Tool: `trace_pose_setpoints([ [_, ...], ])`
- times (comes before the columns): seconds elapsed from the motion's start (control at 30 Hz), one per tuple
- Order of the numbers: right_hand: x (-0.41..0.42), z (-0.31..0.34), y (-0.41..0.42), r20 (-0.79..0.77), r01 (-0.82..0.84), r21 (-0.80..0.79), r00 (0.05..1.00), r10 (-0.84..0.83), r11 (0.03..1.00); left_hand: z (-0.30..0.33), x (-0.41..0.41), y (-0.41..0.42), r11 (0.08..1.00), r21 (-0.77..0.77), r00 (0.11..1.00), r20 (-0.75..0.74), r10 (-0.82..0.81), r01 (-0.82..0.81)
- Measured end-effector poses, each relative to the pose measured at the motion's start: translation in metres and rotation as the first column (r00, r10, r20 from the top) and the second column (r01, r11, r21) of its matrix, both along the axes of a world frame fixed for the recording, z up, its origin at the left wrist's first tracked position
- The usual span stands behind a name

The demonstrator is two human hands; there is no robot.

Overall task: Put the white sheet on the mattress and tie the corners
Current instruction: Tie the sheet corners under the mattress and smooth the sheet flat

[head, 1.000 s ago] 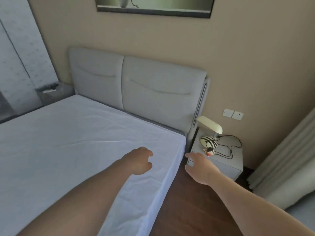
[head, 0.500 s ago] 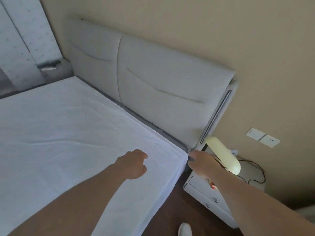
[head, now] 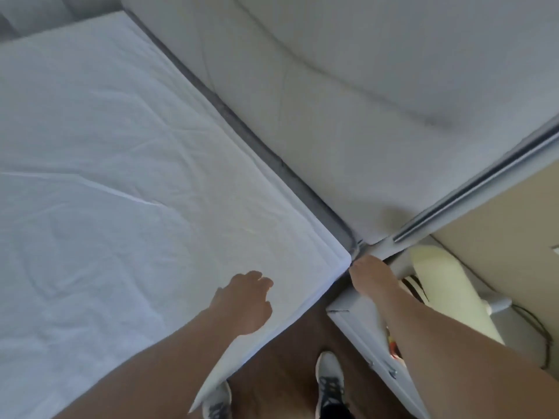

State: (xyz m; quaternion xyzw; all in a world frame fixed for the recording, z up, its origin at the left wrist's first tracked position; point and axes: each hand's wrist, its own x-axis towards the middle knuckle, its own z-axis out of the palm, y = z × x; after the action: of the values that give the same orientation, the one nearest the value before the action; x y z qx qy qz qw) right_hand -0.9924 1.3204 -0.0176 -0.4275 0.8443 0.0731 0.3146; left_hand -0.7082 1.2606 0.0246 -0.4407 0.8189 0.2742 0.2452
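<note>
1. White sheet point(head: 106, 176) lies spread over the mattress point(head: 305, 297), lightly creased, top surface covered right up to the corner by the headboard point(head: 363, 101).
2. Left hand point(head: 245, 300) sits over the sheet near that corner, fingers loosely curled, nothing in its grip. Contact with the sheet: cannot tell.
3. Right hand point(head: 370, 275) is down at the mattress corner, in the gap between bed and nightstand point(head: 363, 331). Fingertips are hidden behind the corner edge, so cannot tell whether the grip holds sheet or is empty.
4. Sheet edge hangs down the near side of the mattress, loose flap visible by the left shoe point(head: 216, 403).
5. Right shoe point(head: 329, 379) is on the wood floor point(head: 281, 367) between bed and nightstand.
6. Cream lamp point(head: 444, 285) stands on the nightstand, just beside the right forearm.
</note>
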Motion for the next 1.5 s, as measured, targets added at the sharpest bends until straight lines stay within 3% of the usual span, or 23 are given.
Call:
trace_pose_setpoints([
  [0.07, -0.006, -0.044, -0.010, 0.018, 0.046, 0.063, 0.999, -0.047, 0.997, -0.048, -0.010, 0.001, 0.999, 0.045, 0.998, 0.060, 0.004, -0.006],
  [0.23, -0.034, -0.127, -0.033, 0.101, 0.463, -0.013, 0.883, -0.459, 0.886, -0.137, -0.019, -0.003, 0.999, 0.044, 0.996, 0.085, 0.016, -0.020],
  [0.33, -0.054, -0.174, -0.038, 0.204, 0.557, 0.023, 0.810, -0.550, 0.830, -0.170, -0.031, -0.013, 1.000, 0.027, 0.997, 0.081, -0.007, 0.005],
  [0.43, -0.045, -0.174, -0.044, 0.310, 0.637, 0.027, 0.727, -0.612, 0.770, -0.195, -0.042, -0.021, 0.999, 0.037, 0.997, 0.074, -0.024, 0.022],
  [0.5, -0.044, -0.181, -0.043, 0.352, 0.630, 0.046, 0.716, -0.603, 0.775, -0.207, -0.050, -0.021, 0.997, 0.058, 0.995, 0.086, -0.048, 0.043],
  [0.57, -0.054, -0.194, -0.039, 0.294, 0.545, 0.001, 0.801, -0.521, 0.838, -0.216, -0.056, -0.018, 0.997, 0.045, 0.993, 0.098, -0.067, 0.063],
  [0.63, -0.066, -0.210, -0.033, 0.286, 0.527, -0.034, 0.819, -0.497, 0.849, -0.220, -0.061, -0.016, 0.997, 0.041, 0.992, 0.106, -0.070, 0.066],
  [0.8, -0.061, -0.193, -0.036, 0.231, 0.479, -0.150, 0.867, -0.441, 0.865, -0.221, -0.066, -0.013, 0.997, 0.052, 0.991, 0.115, -0.067, 0.061],
  [1.13, -0.071, -0.204, -0.043, 0.296, 0.752, -0.332, 0.656, -0.694, 0.570, -0.226, -0.087, -0.015, 0.998, 0.044, 0.995, 0.084, -0.050, 0.047],
  [1.3, -0.071, -0.206, -0.042, 0.250, 0.748, -0.413, 0.641, -0.726, 0.519, -0.226, -0.095, -0.011, 0.996, 0.027, 0.995, 0.065, -0.081, 0.080],
  [1.37, -0.070, -0.207, -0.040, 0.224, 0.736, -0.402, 0.655, -0.721, 0.544, -0.225, -0.093, -0.008, 0.993, 0.042, 0.993, 0.039, -0.112, 0.110],
  [1.5, -0.075, -0.203, -0.044, 0.086, 0.627, -0.216, 0.776, -0.625, 0.749, -0.224, -0.070, 0.000, 0.979, 0.006, 0.978, -0.039, -0.204, 0.204],
])
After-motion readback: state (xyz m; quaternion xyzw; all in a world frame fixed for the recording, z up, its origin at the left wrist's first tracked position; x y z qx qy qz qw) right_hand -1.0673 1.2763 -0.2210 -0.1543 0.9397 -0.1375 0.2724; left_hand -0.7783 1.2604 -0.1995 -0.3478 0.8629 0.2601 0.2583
